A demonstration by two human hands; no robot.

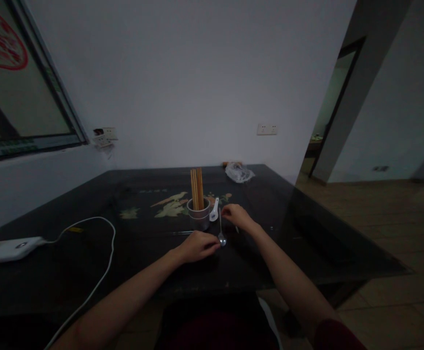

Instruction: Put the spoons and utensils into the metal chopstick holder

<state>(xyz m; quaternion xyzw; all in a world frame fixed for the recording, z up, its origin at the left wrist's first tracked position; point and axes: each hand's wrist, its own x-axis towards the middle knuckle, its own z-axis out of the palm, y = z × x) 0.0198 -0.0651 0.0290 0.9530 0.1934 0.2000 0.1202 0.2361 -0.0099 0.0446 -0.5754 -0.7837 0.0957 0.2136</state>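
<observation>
A small metal spoon (220, 227) lies on the dark table with its bowl toward me. My left hand (199, 245) is closed, thumb and fingertips pinching the edge of the spoon's bowl. At the far end of the handle, my right hand (236, 215) is closed too, its curled fingertips against the handle. Just beyond the metal spoon rests a white ceramic soup spoon (214, 211), handle pointing away. Left of it stands a metal cup (199, 221) holding several upright wooden chopsticks (196, 188).
The dark table (153, 182) carries a bird-and-flower picture. A crumpled clear plastic bag (239, 172) lies at its back edge. To the left are a white power strip (11, 249) and its looping white cable (112, 243). A wall stands behind the table.
</observation>
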